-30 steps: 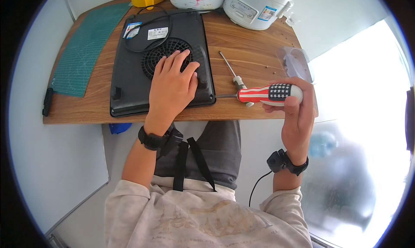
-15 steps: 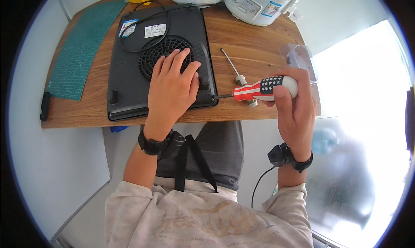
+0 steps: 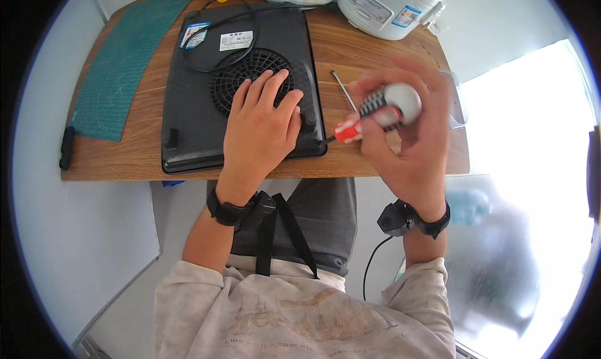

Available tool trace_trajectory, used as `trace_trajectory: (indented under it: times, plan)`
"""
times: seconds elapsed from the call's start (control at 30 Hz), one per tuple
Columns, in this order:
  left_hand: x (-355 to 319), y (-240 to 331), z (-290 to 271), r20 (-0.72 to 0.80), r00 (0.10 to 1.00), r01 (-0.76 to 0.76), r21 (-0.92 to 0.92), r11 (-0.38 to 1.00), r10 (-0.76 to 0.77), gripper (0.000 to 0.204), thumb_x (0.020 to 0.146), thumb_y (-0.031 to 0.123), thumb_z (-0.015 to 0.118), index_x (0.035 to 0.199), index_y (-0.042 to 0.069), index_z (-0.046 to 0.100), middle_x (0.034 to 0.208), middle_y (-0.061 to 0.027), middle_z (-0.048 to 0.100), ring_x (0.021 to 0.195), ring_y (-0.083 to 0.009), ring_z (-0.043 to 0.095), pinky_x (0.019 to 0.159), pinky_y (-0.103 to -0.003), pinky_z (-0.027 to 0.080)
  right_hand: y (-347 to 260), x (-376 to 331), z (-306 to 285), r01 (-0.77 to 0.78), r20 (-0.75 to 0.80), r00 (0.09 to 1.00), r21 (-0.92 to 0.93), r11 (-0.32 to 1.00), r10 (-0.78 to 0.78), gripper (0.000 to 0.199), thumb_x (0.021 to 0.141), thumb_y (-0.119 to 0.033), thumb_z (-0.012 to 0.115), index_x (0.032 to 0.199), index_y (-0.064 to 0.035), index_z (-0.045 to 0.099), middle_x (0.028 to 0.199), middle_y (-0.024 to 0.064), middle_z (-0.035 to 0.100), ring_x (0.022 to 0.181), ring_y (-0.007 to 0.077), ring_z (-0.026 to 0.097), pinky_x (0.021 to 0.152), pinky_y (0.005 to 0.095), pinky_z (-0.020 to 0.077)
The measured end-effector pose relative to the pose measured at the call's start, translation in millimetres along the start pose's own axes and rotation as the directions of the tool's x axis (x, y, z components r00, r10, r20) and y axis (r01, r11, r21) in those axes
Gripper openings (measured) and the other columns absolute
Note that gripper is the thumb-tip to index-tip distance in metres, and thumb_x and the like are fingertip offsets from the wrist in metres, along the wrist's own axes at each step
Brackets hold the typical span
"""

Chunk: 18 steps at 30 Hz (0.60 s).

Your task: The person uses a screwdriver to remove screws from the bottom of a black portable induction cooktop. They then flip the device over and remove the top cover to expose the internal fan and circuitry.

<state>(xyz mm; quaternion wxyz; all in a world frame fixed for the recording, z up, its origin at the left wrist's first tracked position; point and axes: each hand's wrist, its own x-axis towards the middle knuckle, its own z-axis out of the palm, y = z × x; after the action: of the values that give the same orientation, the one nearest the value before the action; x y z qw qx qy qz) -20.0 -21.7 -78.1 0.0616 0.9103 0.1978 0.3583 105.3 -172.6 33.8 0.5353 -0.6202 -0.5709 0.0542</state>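
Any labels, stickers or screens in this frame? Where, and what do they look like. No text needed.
Blue and white sticker: far left corner of the black appliance's underside, rectangular, tilted.
White label: beside the blue one, above the round vent, rectangular with dark print, a black cord looped across it.
Blue and white sticker: front of the white cooker at the table's far edge, small rectangle with a touch of red.
No screens visible.
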Motion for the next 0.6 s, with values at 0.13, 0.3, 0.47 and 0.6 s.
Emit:
trace_trajectory:
  times: [0.13,0.3,0.47,0.6]
  plan:
    - [2,2,1,-0.005,1.000,-0.004,0.003,1.000,0.004,0.025,0.093,0.015,0.067,0.117,0.014,0.070,0.139,-0.0087,0.061,0.133,-0.0305,0.056,0.115,-0.049,0.041,10,-2,-6,0.104,-0.015,0.994,-0.055,0.993,-0.105,0.051,0.081,0.003,0.076,0.129,-0.0033,0.058,0.128,0.0148,0.060,0.103,0.0268,0.065,0.090,0.0352,0.0543]
    - [-1,0,1,-0.007,1.000,-0.001,0.015,1.000,0.001,0.024,0.093,0.015,0.067,0.117,0.014,0.070,0.139,-0.0087,0.061,0.133,-0.0301,0.056,0.115,-0.049,0.041,0,0,-6,0.032,0.007,0.999,-0.262,0.964,-0.032,0.055,0.080,0.003,0.075,0.130,-0.0013,0.055,0.131,0.0142,0.060,0.105,0.0236,0.066,0.091,0.0329,0.0550]
    - [1,0,2,-0.009,1.000,-0.011,0.014,1.000,0.011,0.025,0.093,0.015,0.067,0.118,0.014,0.069,0.139,-0.0089,0.061,0.133,-0.0303,0.056,0.115,-0.049,0.041,1,-4,1,0.005,-0.100,0.995,0.027,1.000,-0.002,0.052,0.080,0.003,0.080,0.129,-0.0040,0.064,0.127,0.0118,0.061,0.101,0.0213,0.065,0.086,0.0325,0.0546]
    - [0,0,2,-0.002,1.000,-0.009,0.018,1.000,0.009,0.025,0.093,0.014,0.066,0.118,0.014,0.069,0.139,-0.0092,0.061,0.134,-0.0306,0.056,0.114,-0.049,0.041,-5,2,-7,0.113,-0.013,0.992,-0.295,0.949,-0.123,0.052,0.083,0.013,0.071,0.134,0.0036,0.063,0.128,0.0100,0.062,0.113,0.0200,0.064,0.100,0.0328,0.0514]
